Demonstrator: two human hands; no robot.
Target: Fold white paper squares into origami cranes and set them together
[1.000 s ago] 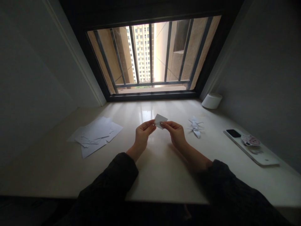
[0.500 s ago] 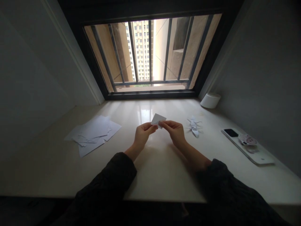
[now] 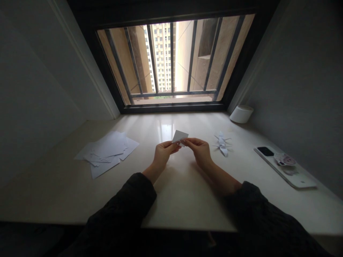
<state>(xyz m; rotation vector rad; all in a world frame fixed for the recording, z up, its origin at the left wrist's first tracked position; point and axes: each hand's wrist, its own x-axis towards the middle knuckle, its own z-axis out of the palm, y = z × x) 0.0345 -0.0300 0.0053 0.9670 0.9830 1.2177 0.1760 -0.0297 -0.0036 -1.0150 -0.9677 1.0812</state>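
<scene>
A small piece of folded white paper (image 3: 180, 135) is held up over the middle of the pale surface. My left hand (image 3: 163, 152) pinches its left side between thumb and fingers. On its lower right edge, my right hand (image 3: 199, 150) is closed with thumb and fingertips pressed to the paper. The fingertips of both hands nearly meet and hide the paper's lower part, so its folds there are hard to make out. To the right of my right hand lie folded white paper figures (image 3: 222, 144) with thin pointed ends.
Loose white paper sheets (image 3: 107, 148) lie in a pile on the left. A phone (image 3: 285, 167) with a round cartoon grip lies at the right. A white cylindrical object (image 3: 241, 114) stands by the right wall, near the barred window (image 3: 173, 107).
My left thumb has shifted along the paper toward the right fingertips, and the paper's top has tilted slightly. Both hands keep hold; the view has moved a little.
</scene>
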